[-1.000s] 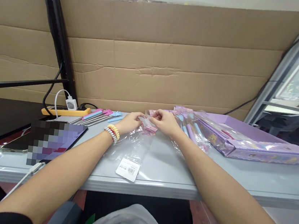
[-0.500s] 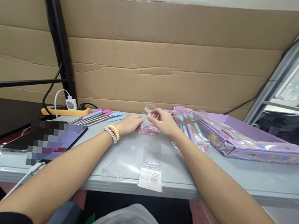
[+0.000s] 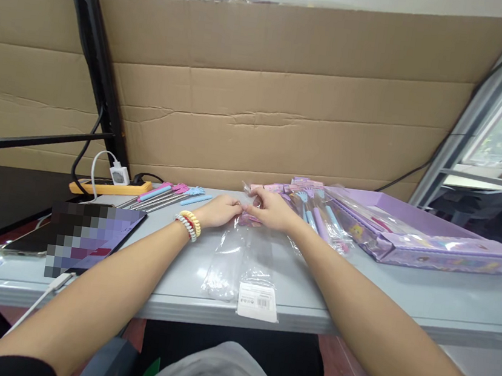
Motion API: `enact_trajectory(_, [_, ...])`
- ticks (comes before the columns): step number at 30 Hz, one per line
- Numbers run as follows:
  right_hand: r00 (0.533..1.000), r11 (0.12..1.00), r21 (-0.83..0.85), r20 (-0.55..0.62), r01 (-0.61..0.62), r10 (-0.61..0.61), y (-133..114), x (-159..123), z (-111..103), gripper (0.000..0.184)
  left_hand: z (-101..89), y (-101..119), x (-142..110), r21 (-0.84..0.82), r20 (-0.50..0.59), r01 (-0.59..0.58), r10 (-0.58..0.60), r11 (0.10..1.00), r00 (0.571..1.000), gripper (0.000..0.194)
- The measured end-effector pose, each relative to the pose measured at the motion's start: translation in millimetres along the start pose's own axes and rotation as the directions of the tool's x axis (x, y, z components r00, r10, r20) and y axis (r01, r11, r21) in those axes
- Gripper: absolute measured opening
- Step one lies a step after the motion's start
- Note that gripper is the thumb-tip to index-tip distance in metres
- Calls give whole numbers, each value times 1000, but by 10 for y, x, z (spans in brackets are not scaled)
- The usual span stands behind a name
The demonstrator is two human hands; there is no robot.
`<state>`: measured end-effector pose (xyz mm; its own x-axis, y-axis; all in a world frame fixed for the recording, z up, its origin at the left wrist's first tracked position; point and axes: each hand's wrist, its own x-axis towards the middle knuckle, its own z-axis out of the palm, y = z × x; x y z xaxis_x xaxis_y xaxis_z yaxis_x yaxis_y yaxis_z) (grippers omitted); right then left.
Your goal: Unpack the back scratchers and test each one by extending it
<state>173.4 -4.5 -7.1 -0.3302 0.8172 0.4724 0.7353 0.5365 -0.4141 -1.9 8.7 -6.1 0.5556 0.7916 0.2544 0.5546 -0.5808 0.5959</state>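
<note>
My left hand (image 3: pixel 221 210) and my right hand (image 3: pixel 272 210) meet over the middle of the desk, fingertips nearly touching. Both are closed in a pinch at the top of a clear plastic bag (image 3: pixel 226 264), which lies flat toward the front edge. Beside it, a second clear bag holds a white barcode label (image 3: pixel 257 302) at its lower end. Pink printed pieces show under my right fingers, partly hidden. Left of my hands lie several back scratchers (image 3: pixel 162 197) with metal rods and pink or blue hand-shaped heads. To the right are more bagged back scratchers (image 3: pixel 320 218).
A purple open box (image 3: pixel 447 261) stands at the right with plastic packaging in it. At the left lie a tablet (image 3: pixel 107 237), a phone (image 3: pixel 44 236) and a yellow power strip (image 3: pixel 134 189) with cables. Cardboard (image 3: pixel 267 92) lines the back.
My left hand has moved slightly right, up to my right hand. The clear bag has shifted right alongside the labelled one, and the label has slid a little right.
</note>
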Motion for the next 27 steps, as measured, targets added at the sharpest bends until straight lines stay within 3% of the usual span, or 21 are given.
enact_trajectory(5, [999, 1000, 7, 51, 1, -2, -16, -4, 1, 31, 3, -4, -18, 18, 58, -32, 31, 999, 998, 35])
enact_trajectory(12, [1000, 999, -22, 18, 23, -23, -37, -1, -1, 20, 25, 39, -21, -104, -49, -75, 70, 992, 996, 20])
enact_trajectory(20, [1000, 989, 145, -24, -12, 15, -39, -13, 4, 46, 42, 76, -32, -274, -71, 17, -38, 961, 997, 18])
enact_trajectory(27, [999, 962, 270, 30, -51, 44, -46, -26, 25, 53, 26, 53, -19, -177, -159, 2, -30, 984, 987, 23])
